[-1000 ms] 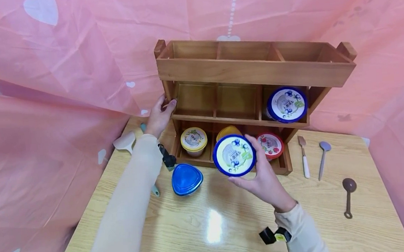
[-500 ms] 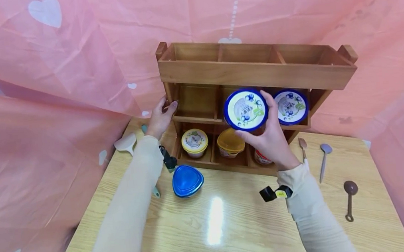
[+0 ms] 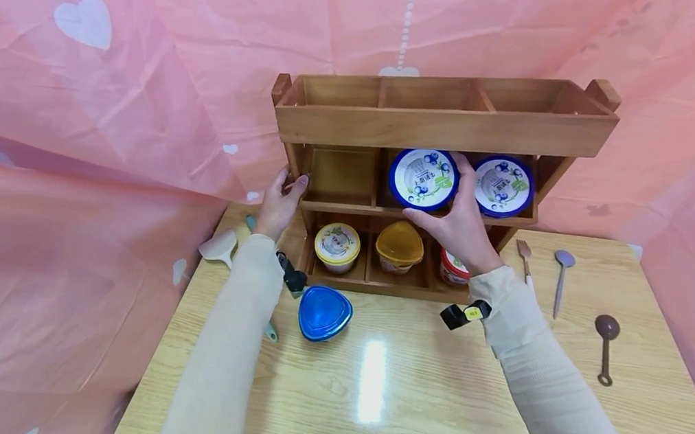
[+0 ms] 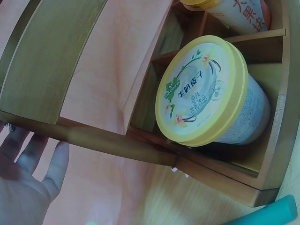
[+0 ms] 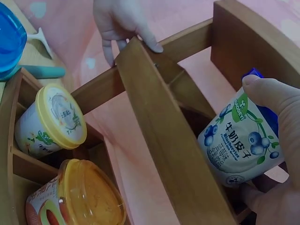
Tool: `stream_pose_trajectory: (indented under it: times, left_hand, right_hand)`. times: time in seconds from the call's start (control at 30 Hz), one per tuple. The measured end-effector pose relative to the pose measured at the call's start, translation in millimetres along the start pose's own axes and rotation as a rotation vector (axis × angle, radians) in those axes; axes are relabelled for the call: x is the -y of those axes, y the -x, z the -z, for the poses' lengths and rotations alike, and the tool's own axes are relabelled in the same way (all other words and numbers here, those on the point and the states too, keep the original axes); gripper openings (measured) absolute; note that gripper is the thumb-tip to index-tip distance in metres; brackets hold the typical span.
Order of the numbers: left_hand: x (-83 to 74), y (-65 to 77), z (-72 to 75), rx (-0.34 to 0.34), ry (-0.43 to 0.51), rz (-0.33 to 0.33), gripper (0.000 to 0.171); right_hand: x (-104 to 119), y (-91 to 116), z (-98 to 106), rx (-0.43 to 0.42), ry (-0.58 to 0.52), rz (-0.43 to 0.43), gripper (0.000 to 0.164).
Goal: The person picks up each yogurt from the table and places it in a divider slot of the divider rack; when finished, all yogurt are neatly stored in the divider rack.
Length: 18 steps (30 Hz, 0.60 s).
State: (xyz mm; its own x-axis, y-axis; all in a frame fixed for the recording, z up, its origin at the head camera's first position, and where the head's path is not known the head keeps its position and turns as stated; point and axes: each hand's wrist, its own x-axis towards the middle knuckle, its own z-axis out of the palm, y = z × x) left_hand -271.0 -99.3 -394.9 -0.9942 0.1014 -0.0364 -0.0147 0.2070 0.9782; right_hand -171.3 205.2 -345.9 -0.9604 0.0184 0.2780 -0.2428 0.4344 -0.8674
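The wooden rack has three slatted tiers with square compartments, and the person's right hand is wrapped around a round blue-lidded tub, its glossy paper wall printed with blueberries, holding it in the middle compartment of the middle tier. Just beside it on the right sits a second blue tub. The left hand grips the rack's left post, fingers curled around the wood. Below stand a yellow-lidded tub, an amber-lidded cup and a red-lidded cup half hidden by the right wrist. A rounded triangular blue plastic box lies on the pale wood-grain table. Half a second ago the held tub was in front of the rack; now it sits deeper under the top tier.
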Motion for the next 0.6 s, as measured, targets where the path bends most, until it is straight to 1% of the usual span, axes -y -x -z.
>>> stream_pose_trajectory:
  times: [0.23,0.43,0.6]
  left_hand:
    - [0.8,-0.8,-0.2,-0.002,-0.008,-0.004,0.067]
    - [0.7,-2.4,0.5,-0.002,0.002,0.010,0.067]
    - [1.1,-2.2,-0.4,0.000,-0.013,0.009,0.067]
  right_hand:
    - [-9.1,-5.7,-3.9,-0.005,0.043,0.007,0.106]
    - [-13.6,-13.6,-11.2,0.007,0.124,0.048,0.108]
    - [-15.3,-15.3,-13.9,0.009,0.185,0.045,0.108]
